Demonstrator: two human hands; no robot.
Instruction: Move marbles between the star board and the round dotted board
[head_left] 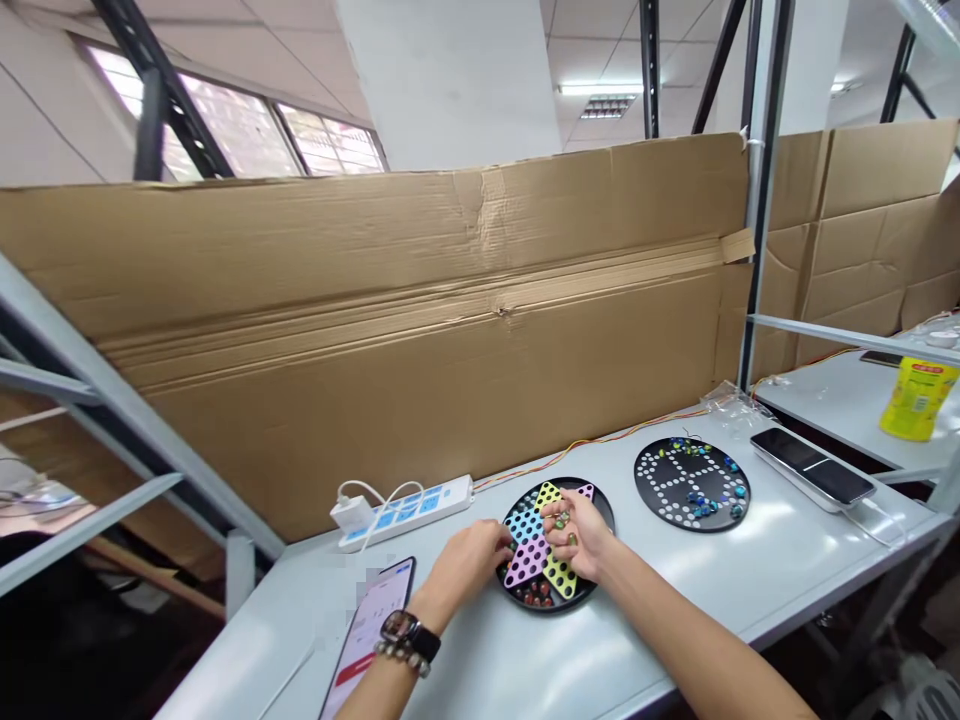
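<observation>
A round black board with a coloured star of holes point(534, 522) lies on the white table point(750, 580) in front of me. My left hand point(469, 563), with a watch and bead bracelet on its wrist, rests at the board's left rim, fingers curled on small marbles. Over the middle of the board my right hand point(579, 532) is cupped, holding several marbles. More marbles point(536, 595) lie in the board's near rim.
A second round black board with white dots and scattered marbles point(691, 482) lies to the right. A phone point(371, 625) lies at my left, another phone point(814, 466) at far right. A white power strip point(409, 510) sits against the cardboard wall point(450, 330). A yellow bottle point(916, 398) stands on the neighbouring table.
</observation>
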